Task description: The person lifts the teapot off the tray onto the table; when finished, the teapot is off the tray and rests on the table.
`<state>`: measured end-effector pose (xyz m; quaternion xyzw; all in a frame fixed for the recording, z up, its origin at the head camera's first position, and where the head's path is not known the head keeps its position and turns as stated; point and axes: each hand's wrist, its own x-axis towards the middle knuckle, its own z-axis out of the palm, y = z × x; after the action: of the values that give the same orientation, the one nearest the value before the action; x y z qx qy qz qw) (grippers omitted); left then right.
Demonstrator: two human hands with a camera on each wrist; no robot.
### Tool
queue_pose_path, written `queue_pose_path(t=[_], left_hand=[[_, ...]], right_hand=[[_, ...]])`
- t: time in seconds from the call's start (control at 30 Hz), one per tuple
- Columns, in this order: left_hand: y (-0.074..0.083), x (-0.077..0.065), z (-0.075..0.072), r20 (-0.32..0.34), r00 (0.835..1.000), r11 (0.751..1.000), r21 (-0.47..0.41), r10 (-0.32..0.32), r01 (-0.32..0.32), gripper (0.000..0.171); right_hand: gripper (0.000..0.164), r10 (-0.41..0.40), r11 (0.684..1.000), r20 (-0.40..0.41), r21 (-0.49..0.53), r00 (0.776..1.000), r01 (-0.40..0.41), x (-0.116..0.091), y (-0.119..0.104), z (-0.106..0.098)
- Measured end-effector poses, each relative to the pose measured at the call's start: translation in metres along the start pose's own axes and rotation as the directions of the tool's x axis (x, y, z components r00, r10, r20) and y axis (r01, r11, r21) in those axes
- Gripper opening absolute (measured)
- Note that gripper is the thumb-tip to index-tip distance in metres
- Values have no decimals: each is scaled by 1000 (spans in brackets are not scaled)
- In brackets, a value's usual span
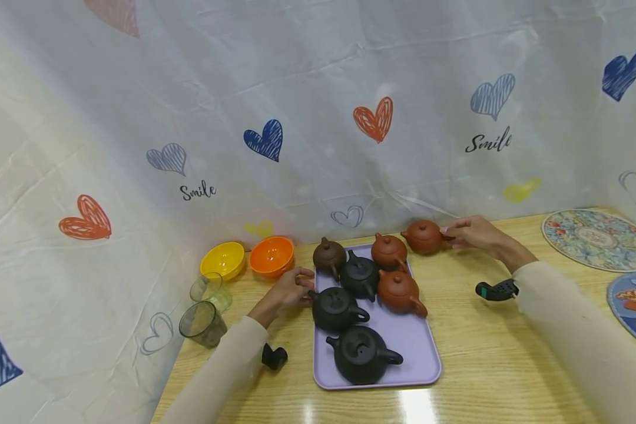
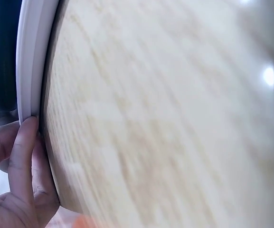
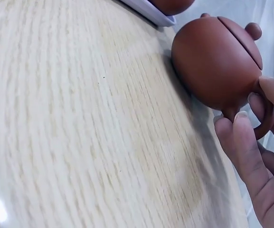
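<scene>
At the table's back edge, just off the tray's far right corner, my right hand (image 1: 471, 232) grips the loop handle of a reddish-brown clay teapot (image 1: 424, 237). The right wrist view shows thumb and fingers around that handle (image 3: 268, 118), with the pot close over the wood. My left hand (image 1: 288, 290) is at the left rim of the lilac tray (image 1: 378, 386), its thumb and fingers pinching the edge. On the tray stand a dark brown teapot (image 1: 329, 257), black teapots (image 1: 361, 356) and two more reddish-brown teapots (image 1: 399, 292).
Left of the tray are a yellow bowl (image 1: 223, 261), an orange bowl (image 1: 272, 257), a clear glass (image 1: 212, 291) and a grey glass (image 1: 204, 325). Two round patterned mats (image 1: 599, 238) lie at the right. A heart-printed curtain (image 1: 318, 76) hangs behind the table.
</scene>
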<state>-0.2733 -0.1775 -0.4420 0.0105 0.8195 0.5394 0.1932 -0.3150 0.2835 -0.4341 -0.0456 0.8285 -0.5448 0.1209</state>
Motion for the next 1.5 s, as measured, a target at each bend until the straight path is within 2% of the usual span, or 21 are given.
queue_pose_path(t=[0.33, 0.5, 0.67, 0.9, 1.0, 1.23, 1.5], left_hand=[[0, -1, 0, 2, 1000, 1000, 9, 7, -7, 37], [-2, 0, 0, -3, 1000, 1000, 5, 1, -1, 36], [-2, -1, 1, -6, 1000, 1000, 13, 4, -4, 36], [-2, -1, 1, -6, 1000, 1000, 19, 8, -8, 36], [-2, -2, 1, -3, 1000, 1000, 16, 11, -11, 36], [-3, -1, 1, -5, 1000, 1000, 15, 8, -8, 36], [-1, 1, 0, -3, 1000, 1000, 12, 0, 0, 38]], right_hand=[[39, 10, 992, -33, 124, 999, -6, 8, 0, 5], [29, 4, 987, -61, 161, 998, 6, 8, 1, 9], [34, 15, 982, -83, 189, 996, 1, 8, 4, 13], [28, 34, 972, -102, 236, 994, -9, 4, 2, 17], [36, 48, 973, -115, 229, 992, -20, 5, 1, 18], [65, 38, 987, -123, 162, 992, -17, 5, 4, 16], [74, -16, 999, -187, 33, 982, 23, -10, 2, 7]])
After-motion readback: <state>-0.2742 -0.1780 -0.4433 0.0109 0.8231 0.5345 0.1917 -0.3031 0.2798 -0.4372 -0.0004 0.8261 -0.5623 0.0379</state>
